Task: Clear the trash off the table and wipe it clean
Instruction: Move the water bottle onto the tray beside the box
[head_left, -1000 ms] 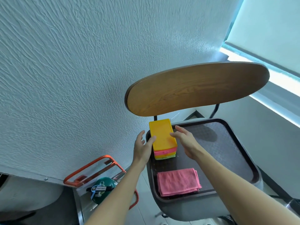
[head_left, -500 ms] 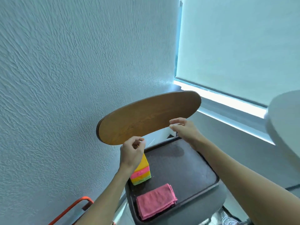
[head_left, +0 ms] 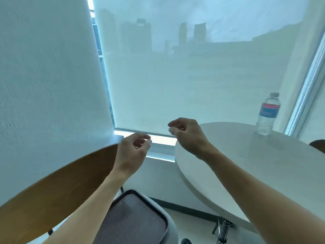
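We hold both hands up in front of the window blind (head_left: 175, 76), and neither one has anything in it. Our left hand (head_left: 131, 152) hangs with its fingers loosely curled, thumb and forefinger close together but pinching nothing — its grip is released. Our right hand (head_left: 188, 134) is the same: fingers drooping in a slack curl, nothing held.

Just to the right of the right hand, and partly under its wrist, lies the round white bench (head_left: 246, 166). On its far side, well apart from the right grip and up to the right of it, a clear water bottle (head_left: 268, 114) with a blue and red label stands upright — the only item we can see on the bench.

Below and to the left of the left hand curves the wooden chair back (head_left: 58, 189). Beneath both forearms, a dark tray (head_left: 135, 224) rests on the chair seat.
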